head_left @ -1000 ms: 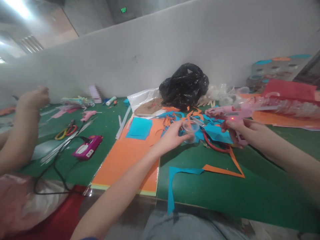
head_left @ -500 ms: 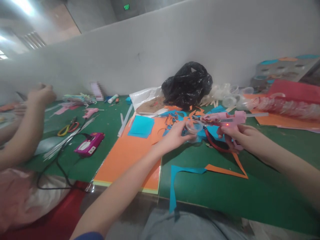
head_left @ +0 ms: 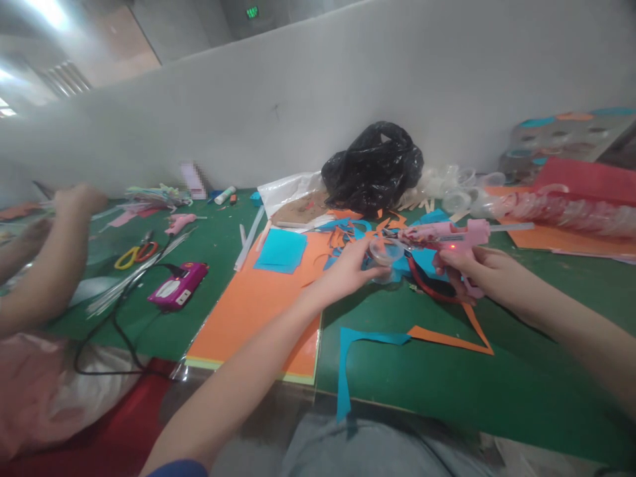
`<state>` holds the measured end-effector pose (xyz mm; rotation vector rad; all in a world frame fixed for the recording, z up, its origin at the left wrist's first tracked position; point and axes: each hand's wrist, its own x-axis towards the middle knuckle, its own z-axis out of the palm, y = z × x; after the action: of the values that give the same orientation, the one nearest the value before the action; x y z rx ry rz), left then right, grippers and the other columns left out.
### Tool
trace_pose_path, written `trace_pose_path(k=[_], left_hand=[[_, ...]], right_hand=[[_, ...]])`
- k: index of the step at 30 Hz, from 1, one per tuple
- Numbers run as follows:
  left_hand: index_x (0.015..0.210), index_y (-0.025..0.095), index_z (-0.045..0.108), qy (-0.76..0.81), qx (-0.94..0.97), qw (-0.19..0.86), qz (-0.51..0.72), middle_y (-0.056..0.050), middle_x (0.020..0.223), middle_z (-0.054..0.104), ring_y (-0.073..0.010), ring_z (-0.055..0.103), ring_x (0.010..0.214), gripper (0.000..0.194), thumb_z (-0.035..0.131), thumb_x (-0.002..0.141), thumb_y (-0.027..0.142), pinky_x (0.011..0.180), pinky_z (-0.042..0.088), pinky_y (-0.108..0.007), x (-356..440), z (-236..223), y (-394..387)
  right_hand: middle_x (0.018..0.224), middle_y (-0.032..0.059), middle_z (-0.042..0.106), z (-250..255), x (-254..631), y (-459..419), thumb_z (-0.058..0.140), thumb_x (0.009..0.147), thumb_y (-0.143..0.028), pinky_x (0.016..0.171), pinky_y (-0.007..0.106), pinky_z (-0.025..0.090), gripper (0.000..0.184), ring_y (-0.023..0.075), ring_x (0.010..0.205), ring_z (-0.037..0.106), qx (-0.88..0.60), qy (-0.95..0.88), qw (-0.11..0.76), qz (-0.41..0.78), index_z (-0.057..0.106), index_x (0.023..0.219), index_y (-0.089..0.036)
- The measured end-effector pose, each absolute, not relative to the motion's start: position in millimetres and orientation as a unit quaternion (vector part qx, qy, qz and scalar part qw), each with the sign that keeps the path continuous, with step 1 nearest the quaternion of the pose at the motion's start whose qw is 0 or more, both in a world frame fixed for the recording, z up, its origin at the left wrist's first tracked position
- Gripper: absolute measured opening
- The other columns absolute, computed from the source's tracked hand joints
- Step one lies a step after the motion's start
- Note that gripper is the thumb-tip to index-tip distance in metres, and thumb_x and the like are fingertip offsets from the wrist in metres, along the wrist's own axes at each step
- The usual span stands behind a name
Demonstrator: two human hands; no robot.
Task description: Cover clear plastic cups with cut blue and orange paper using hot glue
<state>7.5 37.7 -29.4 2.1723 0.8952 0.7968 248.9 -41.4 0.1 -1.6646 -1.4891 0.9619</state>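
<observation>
Gripping glue gun, plastic cup

The right hand had swung the pink hot glue gun from tilted to nearly level, its nozzle closer to the clear plastic cup in the left hand. Well left of that cup, a co-worker's second hand had come into view.
</observation>
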Motion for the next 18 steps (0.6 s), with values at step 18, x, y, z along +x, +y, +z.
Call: trace_pose_path(k=[18], left_hand=[[0.102, 0.021, 0.062, 0.353, 0.835, 0.312, 0.283, -0.006, 0.109, 0.069, -0.0232, 0.062, 0.101, 0.024, 0.074, 0.089, 0.038, 0.091, 0.048, -0.038, 6.2, -31.4, 39.1]], right_hand=[[0.047, -0.0024, 0.058, -8.6, 255.7, -36.4, 0.058, 0.083, -0.074, 0.055, 0.029, 0.041, 0.053, 0.0145, 0.047, 0.051, -0.639, -0.574, 0.344, 0.380, 0.061, 0.072, -0.022]])
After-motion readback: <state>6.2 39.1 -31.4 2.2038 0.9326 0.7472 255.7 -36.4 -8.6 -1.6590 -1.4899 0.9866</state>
